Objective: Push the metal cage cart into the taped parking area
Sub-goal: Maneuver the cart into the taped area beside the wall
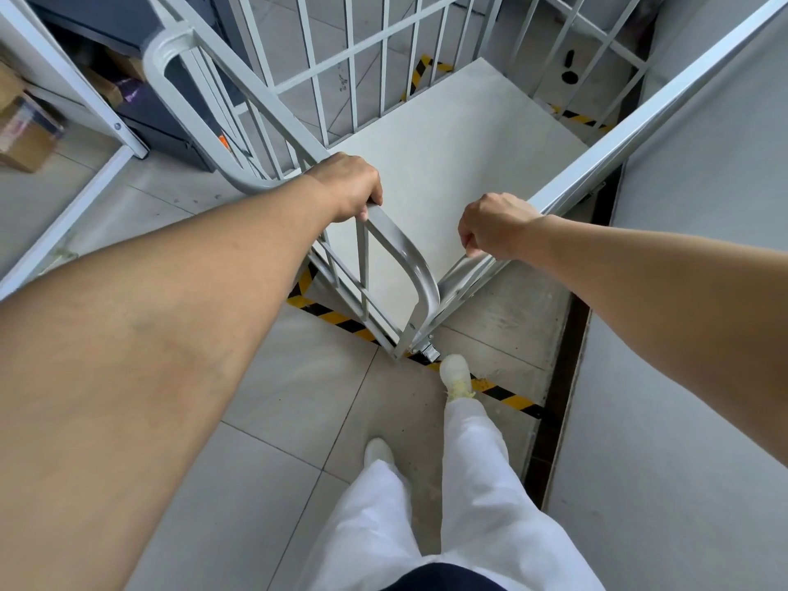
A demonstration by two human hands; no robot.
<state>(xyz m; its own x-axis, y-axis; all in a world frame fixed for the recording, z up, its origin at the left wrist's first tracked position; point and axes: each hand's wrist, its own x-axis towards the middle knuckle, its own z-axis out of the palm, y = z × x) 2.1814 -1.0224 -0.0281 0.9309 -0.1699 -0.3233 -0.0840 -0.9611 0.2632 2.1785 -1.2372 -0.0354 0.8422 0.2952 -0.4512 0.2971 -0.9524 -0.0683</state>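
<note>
Gripping the cage cart (pixel 426 164) at mid-frame, my left hand (pixel 347 185) is wrapped around its left top rail and my right hand (pixel 494 226) around the right, one per side for steering; its near corner sits over the striped floor tape (pixel 511 396).

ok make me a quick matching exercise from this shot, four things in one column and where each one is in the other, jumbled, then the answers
Things:
1. left hand
2. right hand
3. striped floor tape
4. cardboard box

Places:
A. on the floor under the cart's near corner
B. gripping the cart's left top rail
C. on the shelving at far left
D. gripping the cart's right top rail

Pairs: 1-B, 2-D, 3-A, 4-C
</note>
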